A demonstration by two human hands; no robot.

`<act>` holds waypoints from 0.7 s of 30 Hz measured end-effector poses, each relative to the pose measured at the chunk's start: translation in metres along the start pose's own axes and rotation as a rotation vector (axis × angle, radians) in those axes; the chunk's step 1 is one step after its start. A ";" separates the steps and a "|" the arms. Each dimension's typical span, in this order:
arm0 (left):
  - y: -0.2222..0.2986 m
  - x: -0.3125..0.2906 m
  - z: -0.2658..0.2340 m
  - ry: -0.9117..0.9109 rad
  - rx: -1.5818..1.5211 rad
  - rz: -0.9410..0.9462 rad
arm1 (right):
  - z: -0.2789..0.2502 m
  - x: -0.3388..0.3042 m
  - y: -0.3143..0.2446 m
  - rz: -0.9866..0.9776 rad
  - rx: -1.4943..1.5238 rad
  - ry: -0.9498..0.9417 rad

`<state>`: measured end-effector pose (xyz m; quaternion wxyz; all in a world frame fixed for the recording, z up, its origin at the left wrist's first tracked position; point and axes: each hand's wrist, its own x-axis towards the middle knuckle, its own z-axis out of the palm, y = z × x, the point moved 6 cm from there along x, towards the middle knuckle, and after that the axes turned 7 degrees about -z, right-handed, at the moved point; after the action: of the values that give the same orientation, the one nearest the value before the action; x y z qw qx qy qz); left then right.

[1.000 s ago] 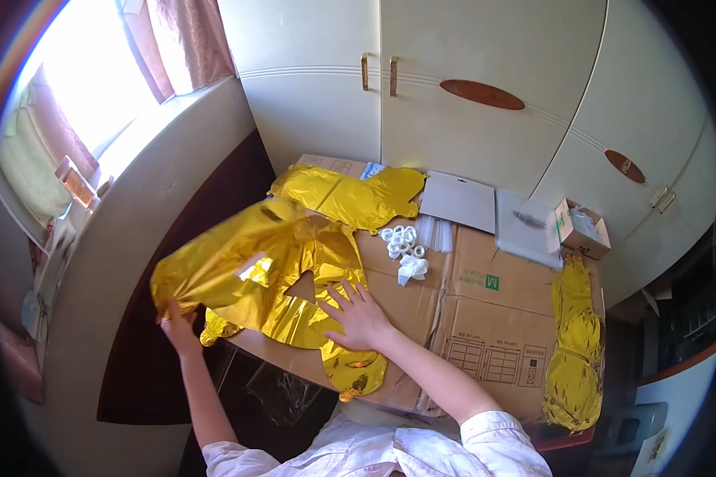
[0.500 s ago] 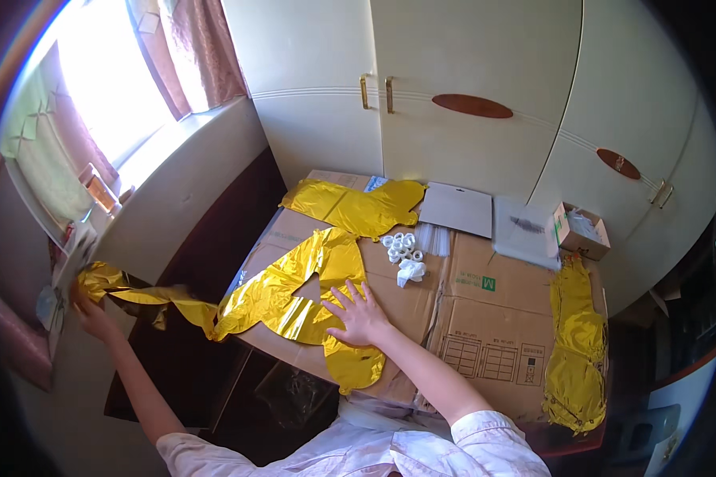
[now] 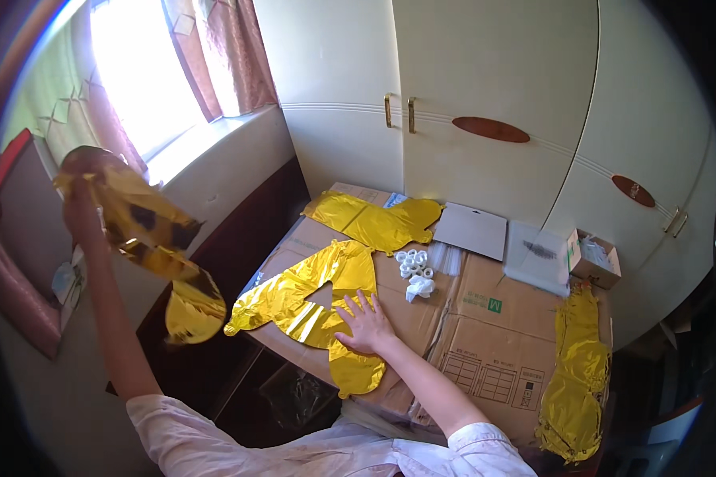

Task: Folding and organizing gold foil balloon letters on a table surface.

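Observation:
At the far left my left hand point(image 3: 83, 215) is raised, its fingers closed round one end of a flat gold foil balloon point(image 3: 139, 203). The rest of that foil hangs twisted and slightly blurred, beside the table's left edge. My right hand point(image 3: 366, 324) lies flat with fingers spread, pressing on another uninflated gold foil balloon point(image 3: 274, 298), shaped with a gap in its middle. A further gold foil sheet point(image 3: 374, 220) rests behind it. Along the right edge lies a flat pile of gold foil point(image 3: 577, 374) with uneven edges.
Flattened cardboard point(image 3: 493, 334) covers the table. Toward the back are white tape-like rings point(image 3: 412, 261), a crumpled white piece point(image 3: 419, 288), a grey board point(image 3: 471, 230), clear plastic sheets point(image 3: 535, 256) and a small open box point(image 3: 593, 258). White cabinets point(image 3: 493, 63) stand behind; a window is at left.
My left hand has risen, lifting the foil balloon off the table's left edge into the air. My right hand stays flat on the other foil. The view has shifted slightly.

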<state>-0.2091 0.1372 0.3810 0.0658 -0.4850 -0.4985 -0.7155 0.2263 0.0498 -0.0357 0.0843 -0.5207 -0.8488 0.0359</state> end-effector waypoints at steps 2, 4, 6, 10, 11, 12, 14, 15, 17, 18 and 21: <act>0.034 -0.044 0.035 -0.129 0.246 0.290 | 0.004 -0.004 0.012 0.001 0.130 0.170; 0.094 -0.160 0.078 -0.234 0.345 0.525 | 0.005 -0.017 0.031 0.050 0.383 0.385; 0.144 -0.256 0.089 -0.438 -0.009 0.540 | -0.004 -0.024 0.031 0.166 1.457 0.289; 0.221 -0.427 0.084 -0.989 -0.334 0.933 | -0.063 -0.081 0.041 0.107 2.394 0.243; 0.232 -0.457 0.077 -0.977 -0.489 0.946 | -0.071 -0.100 0.052 0.073 2.429 0.272; 0.240 -0.488 0.076 -1.042 -0.575 0.970 | -0.080 -0.126 0.066 0.125 2.411 0.375; 0.248 -0.538 0.072 -1.192 -0.702 0.978 | -0.097 -0.180 0.087 0.227 2.365 0.574; 0.249 -0.561 0.071 -1.276 -0.744 0.962 | -0.092 -0.205 0.106 0.376 2.107 0.616; 0.240 -0.615 0.070 -1.454 -0.750 0.911 | -0.070 -0.251 0.142 0.634 1.616 0.640; 0.246 -0.633 0.066 -1.526 -0.776 0.886 | -0.062 -0.273 0.152 0.699 1.520 0.618; 0.263 -0.649 0.070 -1.641 -0.874 0.797 | -0.046 -0.324 0.169 0.899 1.252 0.525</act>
<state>0.3247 -0.1913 0.0605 -0.2464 -0.9399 0.1140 -0.2069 0.5270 -0.1627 -0.0495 0.5335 -0.6595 -0.3339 0.4111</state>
